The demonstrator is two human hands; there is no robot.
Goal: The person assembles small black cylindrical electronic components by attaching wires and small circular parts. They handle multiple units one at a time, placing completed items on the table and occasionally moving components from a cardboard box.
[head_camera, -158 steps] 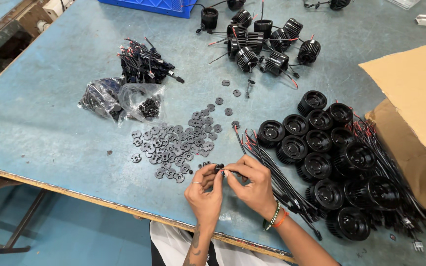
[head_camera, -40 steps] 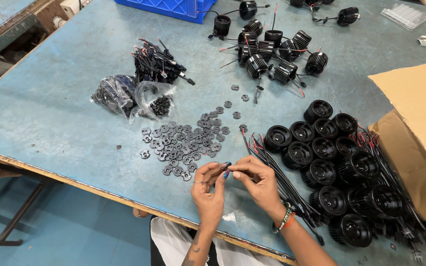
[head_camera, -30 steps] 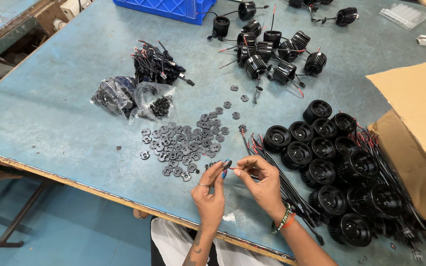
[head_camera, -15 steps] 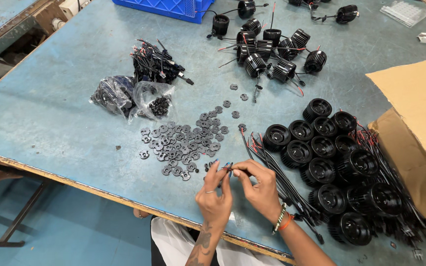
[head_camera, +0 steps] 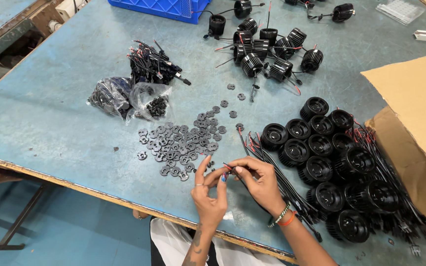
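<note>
Worn blue-painted table (head_camera: 50, 113), wood edge along the near side. At centre, a scatter of small black discs (head_camera: 181, 143). At 9 o'clock of them, two clear bags of black parts (head_camera: 129, 98), with a bundle of black wires (head_camera: 151, 64) just behind. At 12 o'clock, ribbed black housings with red-black leads (head_camera: 267, 49) and a blue crate (head_camera: 161, 7). At 3 o'clock, upright black round housings (head_camera: 331, 167) packed close, loose wires (head_camera: 272, 167) beside them. Cardboard box (head_camera: 415, 113) at far right.

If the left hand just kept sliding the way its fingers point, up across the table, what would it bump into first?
Probably the pile of small black discs just beyond the left hand; its raised fingers point towards the pile's near edge. Height above the table is unclear.
</note>
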